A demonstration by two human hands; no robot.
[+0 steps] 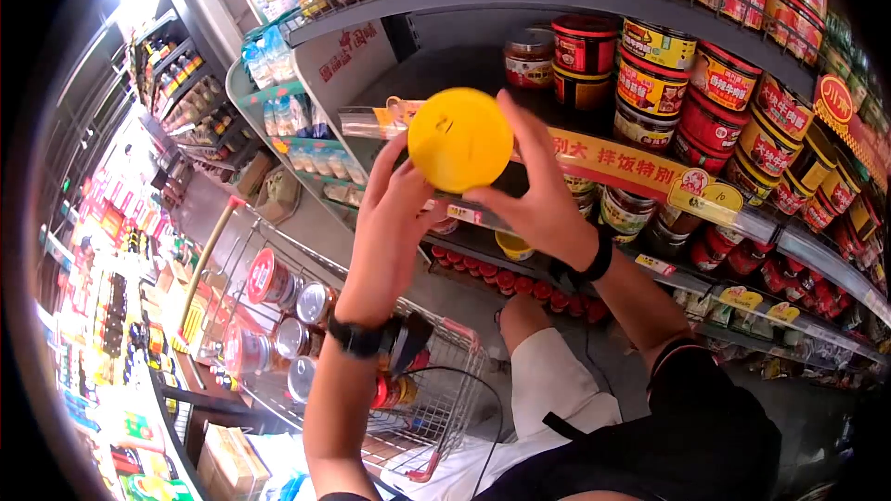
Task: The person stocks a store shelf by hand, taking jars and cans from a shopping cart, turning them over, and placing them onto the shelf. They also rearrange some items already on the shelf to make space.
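A jar with a round yellow lid (461,140) is held up in front of the shelves, its lid facing me. The lid hides most of its body. My left hand (394,199) grips its lower left side with curled fingers. On the right, my right hand (545,204) curves around the edge, with the thumb below and a finger above. Behind my hands, a shelf holds stacked red jars (715,125) and a glass jar with a dark lid (530,58). Another yellow-lidded jar (513,246) stands on a lower shelf beneath my hands.
A wire shopping cart (445,408) stands at my left, with several jars and tubs (290,337) in it. Shelf edges with an orange price strip (608,163) run close behind my right hand. Red-lidded jars (520,286) line the bottom shelf. A cardboard box (232,464) sits lower left.
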